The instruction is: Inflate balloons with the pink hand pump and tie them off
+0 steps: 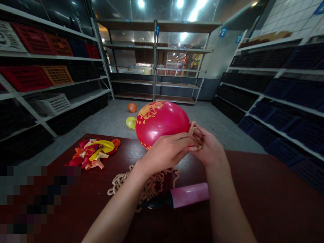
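Observation:
An inflated red balloon (164,121) with a yellow printed figure is held above the table, its neck end toward the right. My left hand (170,148) reaches across in front of it, fingers closed at the neck. My right hand (211,146) meets it there, its fingers closed around a beige rope (193,127) beside the neck. The fingers hide the neck itself and how the rope runs about it. More of the rope lies in a loose heap (153,184) under my left forearm. A pink hand pump (189,194) with a black end lies between my forearms.
Uninflated balloons (95,152) are piled on the left of the dark brown table (253,189). An orange balloon (132,107) and a yellow balloon (131,122) rest on the floor beyond. Shelves with crates (25,79) line both sides; a shelving rack (155,60) stands at the back.

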`<state>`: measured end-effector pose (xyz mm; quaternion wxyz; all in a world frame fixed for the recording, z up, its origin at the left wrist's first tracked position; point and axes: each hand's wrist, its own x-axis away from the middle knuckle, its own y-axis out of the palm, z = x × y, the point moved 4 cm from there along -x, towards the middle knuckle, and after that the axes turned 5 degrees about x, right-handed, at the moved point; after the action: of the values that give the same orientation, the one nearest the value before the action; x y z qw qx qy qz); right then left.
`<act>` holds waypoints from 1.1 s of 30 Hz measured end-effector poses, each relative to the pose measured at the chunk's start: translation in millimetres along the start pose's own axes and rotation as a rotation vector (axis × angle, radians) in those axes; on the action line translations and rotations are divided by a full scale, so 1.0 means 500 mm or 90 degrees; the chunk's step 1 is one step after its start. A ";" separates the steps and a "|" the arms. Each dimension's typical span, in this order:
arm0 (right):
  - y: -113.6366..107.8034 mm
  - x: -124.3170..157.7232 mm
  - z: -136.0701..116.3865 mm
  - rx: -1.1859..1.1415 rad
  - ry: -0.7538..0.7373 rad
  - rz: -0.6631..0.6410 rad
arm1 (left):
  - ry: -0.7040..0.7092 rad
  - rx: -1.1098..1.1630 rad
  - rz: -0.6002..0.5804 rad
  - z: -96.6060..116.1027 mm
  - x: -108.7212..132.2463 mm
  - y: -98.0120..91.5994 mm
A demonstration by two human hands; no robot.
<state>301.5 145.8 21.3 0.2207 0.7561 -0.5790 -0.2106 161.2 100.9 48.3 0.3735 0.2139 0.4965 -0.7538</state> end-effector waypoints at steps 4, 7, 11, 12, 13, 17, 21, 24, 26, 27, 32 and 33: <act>0.019 0.011 0.001 0.025 0.003 -0.031 | -0.133 0.024 0.123 -0.024 0.006 -0.007; 0.034 0.017 0.000 0.066 -0.031 -0.041 | -0.226 0.007 0.191 -0.043 0.013 -0.008; 0.043 0.023 -0.001 0.119 -0.079 -0.028 | -0.211 -0.037 0.154 -0.049 0.012 -0.003; 0.045 0.025 -0.002 0.131 -0.088 -0.025 | -0.200 -0.063 0.154 -0.049 0.012 -0.004; 0.047 0.027 -0.003 0.145 -0.093 -0.024 | -0.194 -0.097 0.160 -0.050 0.013 -0.006; 0.056 0.031 -0.006 0.183 -0.089 -0.038 | -0.193 -0.155 0.227 -0.050 0.018 -0.023; 0.059 0.027 -0.003 0.184 -0.066 -0.042 | -0.194 0.083 0.282 -0.054 0.019 -0.035; 0.058 0.022 0.001 0.217 -0.103 -0.011 | -0.237 0.348 0.309 -0.065 0.017 -0.033; 0.057 0.021 0.002 0.275 -0.140 0.023 | -0.263 0.483 0.326 -0.072 0.014 -0.030; 0.057 0.022 0.002 0.304 -0.155 0.036 | -0.275 0.528 0.339 -0.075 0.013 -0.029; 0.050 0.031 -0.005 0.394 -0.175 0.033 | -0.327 0.638 0.395 -0.080 0.012 -0.029; 0.048 0.032 -0.007 0.403 -0.170 0.024 | -0.332 0.653 0.395 -0.079 0.011 -0.029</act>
<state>288.7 125.1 37.1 -0.0988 0.7419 -0.6534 -0.1131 144.6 138.1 36.5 0.5323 0.3085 -0.1182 -0.7795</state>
